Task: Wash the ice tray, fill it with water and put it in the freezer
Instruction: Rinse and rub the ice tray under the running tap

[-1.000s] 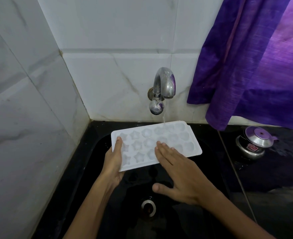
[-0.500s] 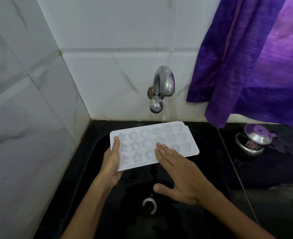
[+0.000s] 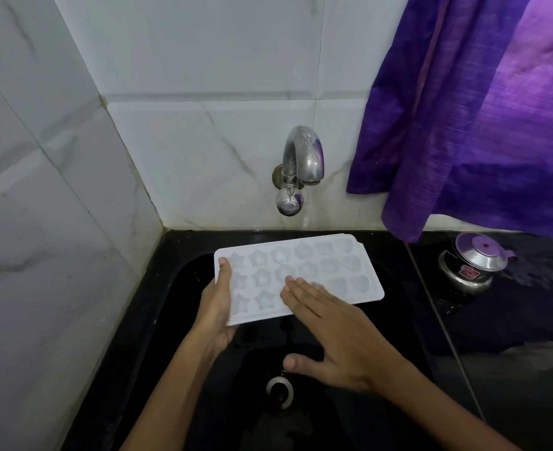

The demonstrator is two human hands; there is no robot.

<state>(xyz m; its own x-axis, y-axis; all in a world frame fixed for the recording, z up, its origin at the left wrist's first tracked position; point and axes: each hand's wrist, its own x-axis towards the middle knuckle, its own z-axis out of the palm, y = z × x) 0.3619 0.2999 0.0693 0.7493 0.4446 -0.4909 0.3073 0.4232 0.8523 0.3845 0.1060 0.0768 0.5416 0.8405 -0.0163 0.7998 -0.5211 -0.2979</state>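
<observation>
The ice tray is held level over the black sink. Its left end is gripped by the left hand, thumb on top, while flat, straight fingers of the right hand are laid on its near cells. With only one end gripped, the wet tray could be tipped or dropped toward the drain. Farther back, a steel tap is mounted on marbled white tiles; a purple cloth hangs at the right above a small steel pot on the dark counter.
</observation>
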